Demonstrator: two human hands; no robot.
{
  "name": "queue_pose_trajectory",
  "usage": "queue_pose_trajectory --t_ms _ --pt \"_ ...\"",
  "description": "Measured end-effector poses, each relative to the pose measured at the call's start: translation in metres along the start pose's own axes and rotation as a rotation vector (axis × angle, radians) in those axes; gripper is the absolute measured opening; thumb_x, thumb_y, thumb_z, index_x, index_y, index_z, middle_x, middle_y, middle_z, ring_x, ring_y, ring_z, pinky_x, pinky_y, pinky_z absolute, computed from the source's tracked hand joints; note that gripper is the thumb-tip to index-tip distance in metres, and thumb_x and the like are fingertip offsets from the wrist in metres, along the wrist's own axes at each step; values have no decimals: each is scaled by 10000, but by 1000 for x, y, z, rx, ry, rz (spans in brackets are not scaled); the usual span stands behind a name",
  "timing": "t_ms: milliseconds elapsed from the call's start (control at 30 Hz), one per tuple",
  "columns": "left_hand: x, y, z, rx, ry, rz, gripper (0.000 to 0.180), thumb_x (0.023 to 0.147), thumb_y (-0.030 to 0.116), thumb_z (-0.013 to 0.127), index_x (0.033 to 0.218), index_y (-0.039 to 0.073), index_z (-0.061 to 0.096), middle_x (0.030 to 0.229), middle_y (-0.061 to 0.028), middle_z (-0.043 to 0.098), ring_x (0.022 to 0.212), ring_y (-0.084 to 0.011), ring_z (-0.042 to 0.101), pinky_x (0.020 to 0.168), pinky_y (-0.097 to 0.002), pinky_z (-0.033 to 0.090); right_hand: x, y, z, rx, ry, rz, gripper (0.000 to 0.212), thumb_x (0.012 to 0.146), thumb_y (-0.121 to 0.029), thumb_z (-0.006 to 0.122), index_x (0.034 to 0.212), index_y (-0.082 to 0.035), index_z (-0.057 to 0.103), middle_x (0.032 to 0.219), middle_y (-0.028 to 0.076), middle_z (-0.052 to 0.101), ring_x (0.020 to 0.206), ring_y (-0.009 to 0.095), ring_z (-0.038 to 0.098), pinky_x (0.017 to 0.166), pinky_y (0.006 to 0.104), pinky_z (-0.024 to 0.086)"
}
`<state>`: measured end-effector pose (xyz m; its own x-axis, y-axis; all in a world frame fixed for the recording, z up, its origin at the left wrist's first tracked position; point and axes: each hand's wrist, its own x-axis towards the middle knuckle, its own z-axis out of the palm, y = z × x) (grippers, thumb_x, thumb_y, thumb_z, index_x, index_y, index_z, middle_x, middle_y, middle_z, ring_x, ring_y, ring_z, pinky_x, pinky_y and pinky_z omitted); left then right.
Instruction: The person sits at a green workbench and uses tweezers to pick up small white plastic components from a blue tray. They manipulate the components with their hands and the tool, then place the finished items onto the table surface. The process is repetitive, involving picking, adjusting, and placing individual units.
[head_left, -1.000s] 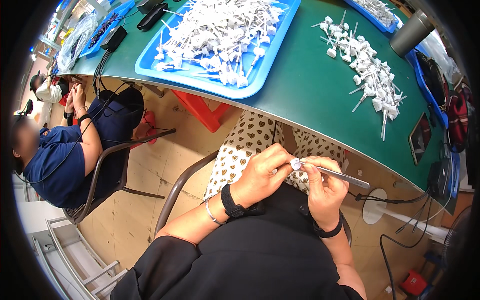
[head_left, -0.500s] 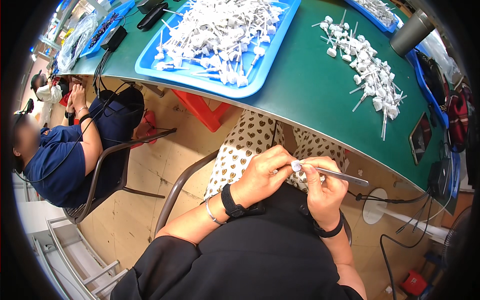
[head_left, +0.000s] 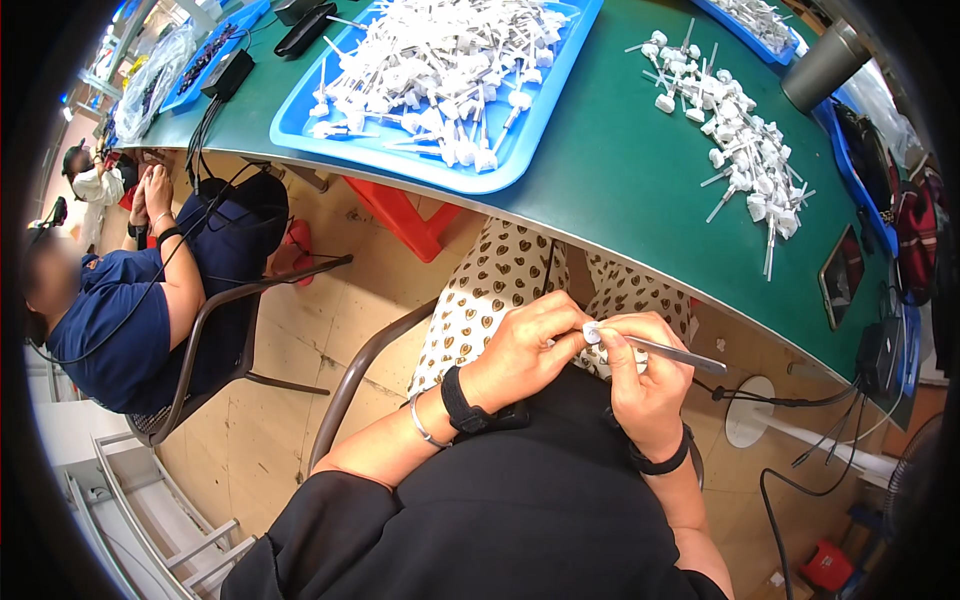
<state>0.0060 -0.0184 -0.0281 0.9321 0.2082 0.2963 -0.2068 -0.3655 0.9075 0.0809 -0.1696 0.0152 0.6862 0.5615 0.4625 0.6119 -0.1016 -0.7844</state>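
Pinching a small white piece (head_left: 592, 332) in its fingertips, the left hand (head_left: 530, 345) meets the right hand (head_left: 648, 385) above the lap (head_left: 475, 305), just off the edge of the green counter (head_left: 620, 215). The right hand is closed around a slim metal tool (head_left: 690, 357), probably tweezers, whose tail sticks out past the fingers; gripping it close to the piece likely gives finer control. The hands sit close together, perhaps so that each steadies the other. A blue tray (head_left: 555, 95) holds a deep pile of white-headed stemmed parts (head_left: 440, 70), its raised rim presumably containing them. A smaller loose heap (head_left: 728, 130) lies well apart to the right, perhaps to avoid mixing.
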Motion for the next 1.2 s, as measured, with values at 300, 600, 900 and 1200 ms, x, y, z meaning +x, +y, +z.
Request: queue_pose_trajectory --t_ms 300,600,900,1200 --pt "3 4 -11 -112 -71 -109 78 885 3 711 961 -14 703 878 -77 670 738 -149 662 630 -280 531 -1 -5 -7 312 27 236 95 924 -30 691 997 25 664 912 99 710 790 190 695 695 292 555" --pt "6 21 -17 -178 -50 -203 119 905 -2 691 1019 -11 720 940 -72 700 767 -115 680 675 -249 559 -4 -4 -11 577 219 256 162 979 -32 621 1109 62 593 1030 153 689 916 192 703 814 309 601" --pt "110 82 -145 640 477 402 272 826 -50 675 1089 16 698 1028 -142 712 943 -295 674 853 -381 532 -2 -6 -27 560 348 75 195 990 -68 616 1122 71 581 1053 179 673 911 212 695 802 335 609" --pt "177 78 -82 840 137 496 297 861 18 614 1143 55 699 1147 -136 674 1090 -345 610 967 -415 483 -1 -10 -34 512 376 -5 210 965 -43 649 1129 68 579 1048 166 663 899 195 674 807 315 585"
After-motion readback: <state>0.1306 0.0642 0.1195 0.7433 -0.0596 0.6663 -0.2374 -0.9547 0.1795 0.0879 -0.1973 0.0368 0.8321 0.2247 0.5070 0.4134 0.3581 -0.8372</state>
